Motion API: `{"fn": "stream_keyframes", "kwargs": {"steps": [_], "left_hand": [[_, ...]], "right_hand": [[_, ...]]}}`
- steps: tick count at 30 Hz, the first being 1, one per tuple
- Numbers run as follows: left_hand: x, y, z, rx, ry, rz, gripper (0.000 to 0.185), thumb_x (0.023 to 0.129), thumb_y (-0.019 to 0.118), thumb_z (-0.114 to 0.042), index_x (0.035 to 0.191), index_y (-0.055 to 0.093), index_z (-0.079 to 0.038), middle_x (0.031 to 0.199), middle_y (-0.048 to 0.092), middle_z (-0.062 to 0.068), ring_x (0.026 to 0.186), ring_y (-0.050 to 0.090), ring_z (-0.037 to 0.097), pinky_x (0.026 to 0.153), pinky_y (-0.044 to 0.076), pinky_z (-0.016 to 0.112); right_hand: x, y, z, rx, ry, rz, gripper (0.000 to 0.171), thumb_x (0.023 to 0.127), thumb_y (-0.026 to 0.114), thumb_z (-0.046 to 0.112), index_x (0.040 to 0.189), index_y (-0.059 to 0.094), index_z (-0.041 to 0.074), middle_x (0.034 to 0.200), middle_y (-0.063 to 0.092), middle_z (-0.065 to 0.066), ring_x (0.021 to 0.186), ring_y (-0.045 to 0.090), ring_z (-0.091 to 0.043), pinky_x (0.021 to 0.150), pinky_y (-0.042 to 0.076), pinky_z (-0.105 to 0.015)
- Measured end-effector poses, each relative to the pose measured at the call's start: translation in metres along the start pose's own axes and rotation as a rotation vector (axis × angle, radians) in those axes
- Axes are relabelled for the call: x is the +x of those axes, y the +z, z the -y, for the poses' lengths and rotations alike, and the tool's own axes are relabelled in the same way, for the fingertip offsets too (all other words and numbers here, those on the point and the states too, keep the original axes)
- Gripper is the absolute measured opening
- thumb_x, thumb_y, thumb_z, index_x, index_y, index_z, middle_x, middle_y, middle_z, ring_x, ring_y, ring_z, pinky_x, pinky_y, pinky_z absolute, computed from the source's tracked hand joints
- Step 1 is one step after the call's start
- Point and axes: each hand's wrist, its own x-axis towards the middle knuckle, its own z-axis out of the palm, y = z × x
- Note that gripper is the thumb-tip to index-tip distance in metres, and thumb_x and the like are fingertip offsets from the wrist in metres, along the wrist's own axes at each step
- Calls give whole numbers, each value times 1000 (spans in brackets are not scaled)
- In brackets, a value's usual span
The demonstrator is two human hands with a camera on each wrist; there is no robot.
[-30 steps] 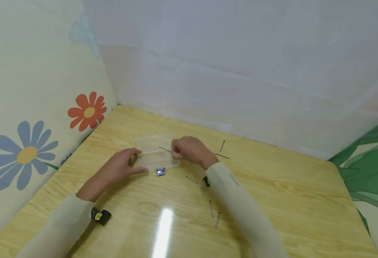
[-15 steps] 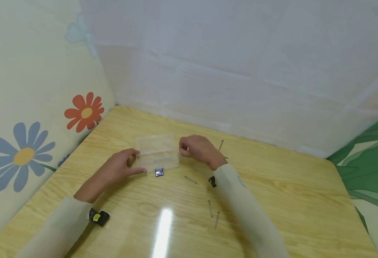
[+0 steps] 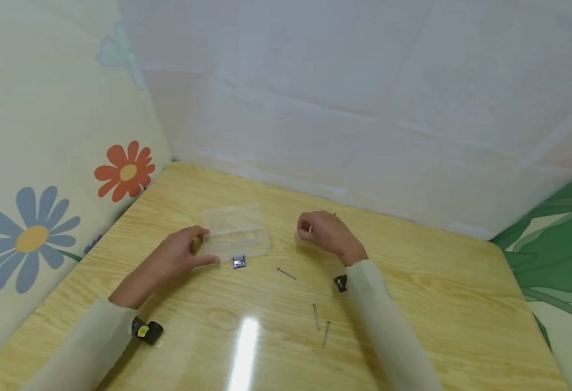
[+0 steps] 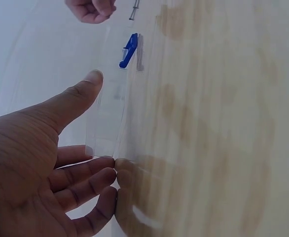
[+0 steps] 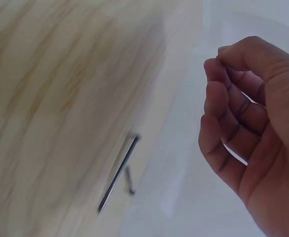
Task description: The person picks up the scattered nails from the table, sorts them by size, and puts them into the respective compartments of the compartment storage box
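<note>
An open clear plastic box point(image 3: 234, 247) stands on the wooden table, its lid point(image 3: 232, 216) tipped back. A blue latch point(image 4: 128, 51) sits on its front side. My left hand point(image 3: 183, 251) holds the box at its left end, the thumb along the front and the other fingers curled by the end wall. To the right of the box hovers my right hand point(image 3: 327, 233), fingers loosely curled and the thumb meeting the index fingertip. Nothing shows between them in the right wrist view. Beside that hand a nail point(image 5: 118, 174) and a second, blurred nail point(image 5: 129, 180) lie on the table.
In front of the right hand lie several nails, among them one nail point(image 3: 286, 273) near the box and another nail point(image 3: 326, 334) closer to me. A white wall sheet point(image 3: 339, 136) borders the table point(image 3: 437, 304) at the back, a flower-patterned one point(image 3: 66, 136) at the left.
A nail showed in my right hand over the box; it has left the hand, which has since moved right toward the nails at the back. The left hand stays at the box.
</note>
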Motion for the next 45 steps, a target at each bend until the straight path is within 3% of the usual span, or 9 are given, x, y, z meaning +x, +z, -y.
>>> {"fn": "stream_keyframes", "kwargs": {"steps": [11,24,37,45], "left_hand": [[0,-2,3,-3,11,-2,73,85,87,-35,134,56,9,114,63,19,88,58,27,73,49,41],[-3,-2,1,-4,-16,2,76,85,87,-37,135,54,9,106,63,16,84,55,26,69,46,39],[-1,1,0,0,-22,7,76,85,87,-38,135,54,9,109,63,17,85,55,26,70,46,38],[-1,0,-1,3,-30,10,78,85,86,-39,136,53,10,109,63,18,86,55,27,71,47,40]], "right_hand": [[-29,-7,-30,-4,119,-21,11,104,62,16,102,73,13,96,70,3,90,65,-15,81,53,-40],[-50,-8,-51,-61,270,-34,10,99,65,10,103,73,7,99,72,-5,92,67,-24,82,54,-44],[-51,-7,-57,-105,325,3,7,98,68,13,99,74,9,97,72,-4,90,67,-23,81,54,-44],[-50,-8,-62,-64,320,37,7,93,64,7,95,71,8,92,70,-3,83,63,-20,79,53,-43]]}}
